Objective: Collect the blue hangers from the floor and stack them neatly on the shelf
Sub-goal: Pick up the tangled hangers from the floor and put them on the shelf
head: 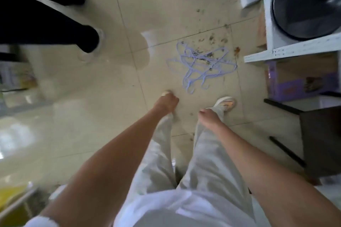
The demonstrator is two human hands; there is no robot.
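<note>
A person stands over a tiled floor (103, 83), both bare arms hanging down. The left hand (167, 102) has its fingers curled loosely inward and holds nothing; the right hand (209, 116) also hangs empty, its fingers bent under, though blur hides how tightly. Neither touches anything yet, which suggests the bend and reach have not begun.

Just beyond the hands, toward the far right, the blue hangers (202, 64) lie in a tangled heap on the floor, flat and crossing one another at several angles, so the pile has no single long axis. At least two hooks point toward the person's feet at the near edge; the wide bars splay to the far left and the right. Dark specks of dirt lie under and around them.

To the right, the white shelf (287, 51) carries a dark round basin (306, 3), with a purple box (299, 83) below. At the far left stand another person's dark-trousered legs (55, 24). The tangle will probably need separating before it stacks neatly.
</note>
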